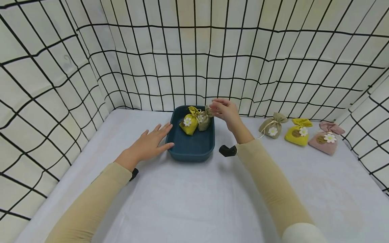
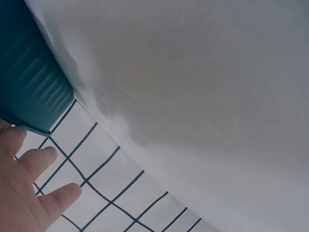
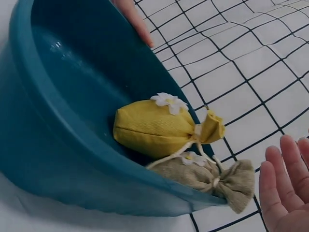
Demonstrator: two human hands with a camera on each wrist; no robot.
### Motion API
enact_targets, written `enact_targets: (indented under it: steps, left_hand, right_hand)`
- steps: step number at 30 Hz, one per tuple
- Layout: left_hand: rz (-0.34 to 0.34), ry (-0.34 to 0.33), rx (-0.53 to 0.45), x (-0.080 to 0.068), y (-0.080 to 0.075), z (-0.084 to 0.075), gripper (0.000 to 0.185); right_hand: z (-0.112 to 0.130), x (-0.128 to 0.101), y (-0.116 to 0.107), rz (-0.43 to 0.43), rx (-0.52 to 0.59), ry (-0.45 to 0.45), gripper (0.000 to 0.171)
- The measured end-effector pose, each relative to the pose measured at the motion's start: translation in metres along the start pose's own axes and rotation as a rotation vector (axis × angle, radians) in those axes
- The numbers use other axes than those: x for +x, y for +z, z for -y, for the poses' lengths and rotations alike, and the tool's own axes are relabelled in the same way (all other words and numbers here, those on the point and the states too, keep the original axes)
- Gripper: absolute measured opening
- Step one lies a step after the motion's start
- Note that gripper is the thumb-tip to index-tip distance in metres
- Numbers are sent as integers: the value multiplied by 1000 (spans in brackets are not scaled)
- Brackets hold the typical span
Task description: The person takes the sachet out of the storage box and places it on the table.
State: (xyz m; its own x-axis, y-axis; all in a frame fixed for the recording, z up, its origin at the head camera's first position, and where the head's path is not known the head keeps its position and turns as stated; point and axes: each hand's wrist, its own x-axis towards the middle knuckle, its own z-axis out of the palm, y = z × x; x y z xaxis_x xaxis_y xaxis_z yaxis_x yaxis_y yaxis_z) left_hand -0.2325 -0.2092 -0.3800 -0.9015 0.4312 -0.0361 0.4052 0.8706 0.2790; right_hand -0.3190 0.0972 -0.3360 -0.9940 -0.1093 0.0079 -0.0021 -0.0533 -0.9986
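Note:
A blue plastic basin (image 1: 191, 146) stands on the white cloth, with a yellow drawstring pouch (image 1: 189, 125) and a khaki drawstring pouch (image 1: 204, 122) side by side at its far end. Each pouch bears a white daisy. My left hand (image 1: 151, 143) has its fingers spread and touches the basin's left rim. Beyond the right rim, my right hand (image 1: 225, 113) is raised beside the khaki pouch's gathered top. The right wrist view shows a gap between this hand (image 3: 289, 188) and the khaki pouch (image 3: 193, 174); its fingers are fairly straight and hold nothing.
To the right lie another khaki pouch (image 1: 273, 125), another yellow pouch (image 1: 298, 132) and a pink pouch (image 1: 326, 138) in a row. Black wire grid panels (image 1: 194, 54) backed with white cloth close off the back and both sides of the table (image 1: 182, 202).

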Motion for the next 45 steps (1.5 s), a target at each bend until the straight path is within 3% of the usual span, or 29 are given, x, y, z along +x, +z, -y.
enact_targets:
  steps: [4,10,18,31,37,45]
  left_hand:
    - [4,2,2,1,1,0,85]
    - [4,-2,3,2,0,-1,83]
    - [-1,1,8,1,0,0,84]
    - [8,-7,-4,1,0,-1,82]
    - [7,-3,-10,0,0,-1,83]
    - [6,-2,-12,0,-1,-1,83]
  right_hand:
    - [-7,1,8,51,-37,45,41]
    - [-12,-1,22,104,-112,44,44]
    - [-20,4,41,103,-238,31,48]
    - [-24,8,47,101,-418,48,50]
    - [-30,8,47,109,-466,14,43]
    - [-31,6,45,171,-598,-99,40]
